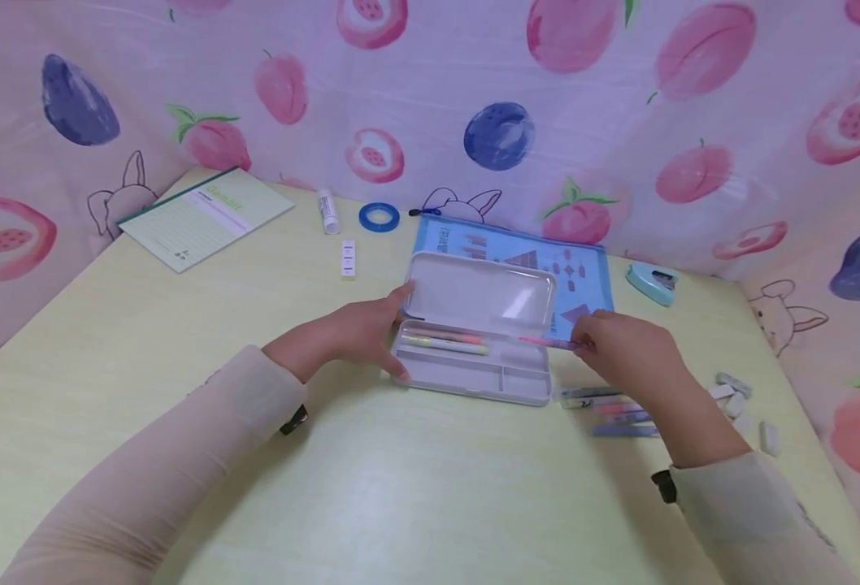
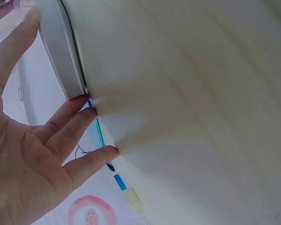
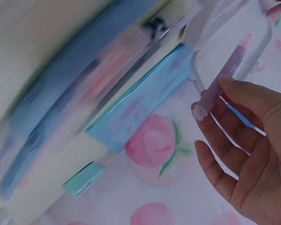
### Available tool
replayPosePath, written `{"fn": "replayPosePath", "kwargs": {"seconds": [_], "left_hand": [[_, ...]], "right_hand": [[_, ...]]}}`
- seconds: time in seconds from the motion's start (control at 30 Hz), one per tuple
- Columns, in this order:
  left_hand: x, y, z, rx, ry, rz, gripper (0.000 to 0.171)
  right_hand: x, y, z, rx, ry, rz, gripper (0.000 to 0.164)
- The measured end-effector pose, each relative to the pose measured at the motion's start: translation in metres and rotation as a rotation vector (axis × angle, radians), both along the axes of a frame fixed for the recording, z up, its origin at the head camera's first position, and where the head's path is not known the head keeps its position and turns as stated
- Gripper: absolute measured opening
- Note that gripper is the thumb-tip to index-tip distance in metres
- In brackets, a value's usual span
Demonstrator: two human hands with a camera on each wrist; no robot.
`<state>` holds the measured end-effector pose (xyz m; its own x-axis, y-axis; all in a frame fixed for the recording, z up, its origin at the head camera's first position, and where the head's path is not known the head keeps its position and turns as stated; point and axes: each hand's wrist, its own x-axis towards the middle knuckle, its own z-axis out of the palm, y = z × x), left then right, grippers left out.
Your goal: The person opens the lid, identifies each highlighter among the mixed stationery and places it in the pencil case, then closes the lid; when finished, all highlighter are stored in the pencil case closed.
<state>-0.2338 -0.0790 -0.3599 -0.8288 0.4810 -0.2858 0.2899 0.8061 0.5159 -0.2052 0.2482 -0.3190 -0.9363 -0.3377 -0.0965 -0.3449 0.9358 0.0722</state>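
A white pencil case lies open on the table, its lid tipped back. Two markers, one orange-tipped and one yellow-tipped, lie in its long rear compartment. My left hand touches the case's left end with fairly straight, spread fingers; in the left wrist view its thumb rests against the case side. Between thumb and fingers, my right hand pinches a pink-tipped marker, held over the right part of the case. Several more markers lie in a loose group under the right hand.
Behind the case lies a blue zip pouch, with a turquoise stapler to its right. Several erasers sit far right. Toward the back left are a notepad, a glue stick, blue tape and a small white block.
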Motion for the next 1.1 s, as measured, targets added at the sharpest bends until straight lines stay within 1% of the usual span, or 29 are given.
{"fn": "replayPosePath", "kwargs": {"seconds": [0.3,0.5,0.7,0.9,1.1], "left_hand": [[-0.002,0.000,-0.002,0.011,-0.005,0.004,0.127],[-0.003,0.001,-0.004,0.014,-0.011,0.014,0.127],[-0.004,0.001,-0.005,0.013,-0.013,0.018,0.127],[-0.005,-0.001,-0.005,0.013,-0.019,0.018,0.127],[-0.003,-0.001,-0.004,0.011,-0.023,0.020,0.126]], "right_hand": [[-0.007,-0.050,-0.009,-0.023,-0.033,0.056,0.013],[-0.010,-0.077,-0.012,-0.012,-0.048,0.096,0.014],[-0.009,-0.095,-0.017,-0.024,0.004,0.158,0.015],[-0.011,-0.109,-0.025,0.002,0.004,0.155,0.018],[-0.012,-0.117,-0.032,0.013,0.019,0.167,0.016]]}}
